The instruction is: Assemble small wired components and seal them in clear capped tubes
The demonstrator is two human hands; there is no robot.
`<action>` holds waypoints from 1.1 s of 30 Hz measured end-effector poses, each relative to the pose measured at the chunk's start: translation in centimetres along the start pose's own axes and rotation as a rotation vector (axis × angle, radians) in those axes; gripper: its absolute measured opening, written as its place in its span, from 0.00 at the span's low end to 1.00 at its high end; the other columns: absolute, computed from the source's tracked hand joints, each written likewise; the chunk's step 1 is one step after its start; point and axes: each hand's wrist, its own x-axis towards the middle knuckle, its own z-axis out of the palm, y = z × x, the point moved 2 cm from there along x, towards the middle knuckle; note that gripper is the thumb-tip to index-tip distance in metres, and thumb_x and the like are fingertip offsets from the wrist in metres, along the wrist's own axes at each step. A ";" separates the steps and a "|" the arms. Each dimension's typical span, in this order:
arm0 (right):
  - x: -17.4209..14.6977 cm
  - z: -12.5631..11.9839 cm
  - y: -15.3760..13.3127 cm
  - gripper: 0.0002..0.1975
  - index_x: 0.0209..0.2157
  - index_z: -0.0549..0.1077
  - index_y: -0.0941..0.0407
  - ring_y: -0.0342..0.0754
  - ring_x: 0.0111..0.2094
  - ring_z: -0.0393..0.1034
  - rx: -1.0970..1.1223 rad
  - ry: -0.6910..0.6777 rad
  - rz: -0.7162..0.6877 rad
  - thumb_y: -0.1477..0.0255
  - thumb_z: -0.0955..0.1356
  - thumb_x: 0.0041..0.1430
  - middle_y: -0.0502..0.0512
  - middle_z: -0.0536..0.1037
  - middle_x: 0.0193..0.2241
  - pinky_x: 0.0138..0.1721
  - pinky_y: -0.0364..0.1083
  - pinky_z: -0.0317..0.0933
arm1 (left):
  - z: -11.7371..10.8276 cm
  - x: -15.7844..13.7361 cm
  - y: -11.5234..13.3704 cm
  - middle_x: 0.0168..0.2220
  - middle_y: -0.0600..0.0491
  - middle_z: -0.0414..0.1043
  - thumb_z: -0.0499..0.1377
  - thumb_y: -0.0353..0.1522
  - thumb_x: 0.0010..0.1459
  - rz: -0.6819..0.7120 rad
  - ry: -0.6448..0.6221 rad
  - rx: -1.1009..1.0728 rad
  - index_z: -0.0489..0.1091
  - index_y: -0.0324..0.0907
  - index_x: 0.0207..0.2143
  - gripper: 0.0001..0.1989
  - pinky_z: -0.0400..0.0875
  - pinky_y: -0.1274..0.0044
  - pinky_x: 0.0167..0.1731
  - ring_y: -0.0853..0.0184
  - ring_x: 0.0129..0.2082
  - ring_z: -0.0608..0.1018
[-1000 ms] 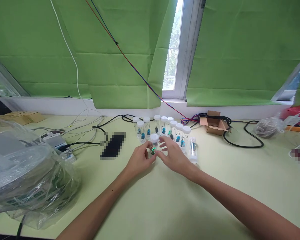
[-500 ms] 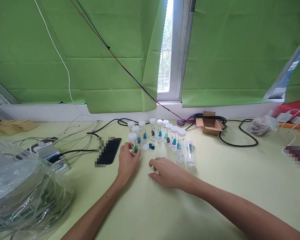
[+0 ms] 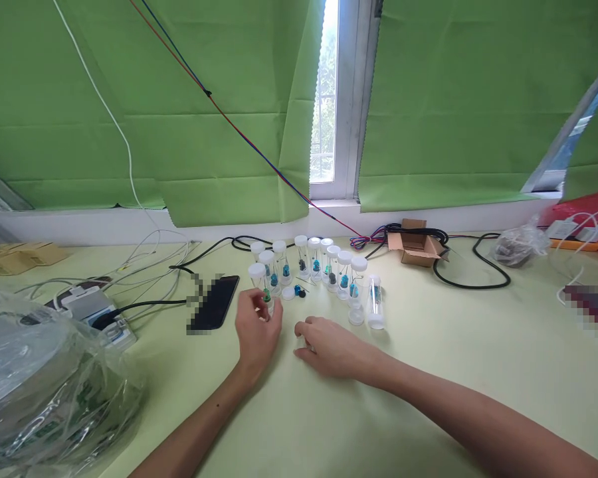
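Observation:
My left hand (image 3: 259, 328) is right in front of a clear tube (image 3: 258, 274) with a white cap and a small green part inside. Its thumb and fingers are curved and apart, and the tube's lower end shows between them. Over the bare table to the right, my right hand (image 3: 323, 345) hovers low or rests, thumb apart from its bent fingers, nothing visible in it. Several more capped tubes (image 3: 331, 269) with blue or dark parts stand in an arc behind. Inside the arc lie a white cap (image 3: 288, 293) and a small blue-black part (image 3: 299, 291).
An empty-looking clear tube (image 3: 376, 302) lies at the arc's right end. A black phone (image 3: 219, 302) lies left of my left hand. Cables, a power strip (image 3: 97, 312) and a plastic-wrapped object (image 3: 54, 392) fill the left. A small open carton (image 3: 416, 245) stands behind.
My left hand has drawn slightly back toward me from the tube with the green part, its fingers loosening. My right hand has barely moved. The view has shifted slightly.

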 end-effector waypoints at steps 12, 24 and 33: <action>0.4 0.7 0.2 0.07 0.40 0.69 0.59 0.55 0.37 0.73 -0.067 0.028 0.028 0.71 0.63 0.63 0.62 0.77 0.36 0.31 0.47 0.59 | 5.6 3.0 -0.1 0.47 0.42 0.71 0.53 0.27 0.59 0.306 -0.614 0.370 0.68 0.41 0.47 0.13 0.69 0.66 0.45 0.54 0.46 0.75; 0.5 1.8 -0.3 0.08 0.36 0.68 0.57 0.49 0.31 0.72 -0.215 0.112 -0.024 0.71 0.59 0.67 0.58 0.77 0.36 0.26 0.46 0.47 | 8.7 2.9 -1.4 0.46 0.41 0.74 0.52 0.34 0.64 0.367 -0.601 0.415 0.69 0.40 0.43 0.10 0.65 0.64 0.51 0.53 0.52 0.71; 0.5 3.1 0.3 0.07 0.32 0.66 0.56 0.46 0.30 0.70 -0.172 0.234 -0.030 0.74 0.61 0.65 0.53 0.76 0.33 0.26 0.46 0.44 | 8.7 2.1 -1.4 0.45 0.40 0.72 0.50 0.32 0.65 0.426 -0.604 0.402 0.71 0.38 0.41 0.11 0.65 0.61 0.51 0.52 0.51 0.70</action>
